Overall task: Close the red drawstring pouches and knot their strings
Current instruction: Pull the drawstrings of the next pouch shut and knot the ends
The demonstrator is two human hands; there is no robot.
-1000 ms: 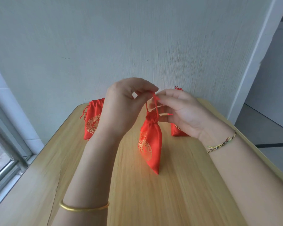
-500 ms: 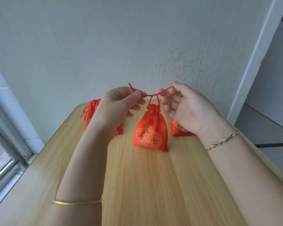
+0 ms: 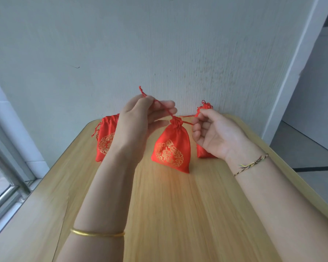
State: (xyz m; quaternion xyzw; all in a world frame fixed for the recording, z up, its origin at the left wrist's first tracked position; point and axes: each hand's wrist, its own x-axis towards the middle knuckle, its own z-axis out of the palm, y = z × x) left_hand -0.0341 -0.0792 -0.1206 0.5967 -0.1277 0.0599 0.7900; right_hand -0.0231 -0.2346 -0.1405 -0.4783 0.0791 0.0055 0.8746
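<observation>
From the head view, the red satin drawstring pouch with gold print [image 3: 169,150] stands on the pale wooden surface [image 3: 178,214], its neck gathered shut. Its thin red strings [image 3: 163,107] run taut to either side, likely to cinch a knot. The left hand [image 3: 136,121], raised higher with its back to the camera, pinches one end. The right hand [image 3: 214,135], palm showing and fingers curled, pinches the other.

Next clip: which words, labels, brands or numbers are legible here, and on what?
None can be read.
The middle pouch and left pouch carry a gold printed motif; any character in it is too blurred to read.
No writing shows on the table or wall.
</observation>
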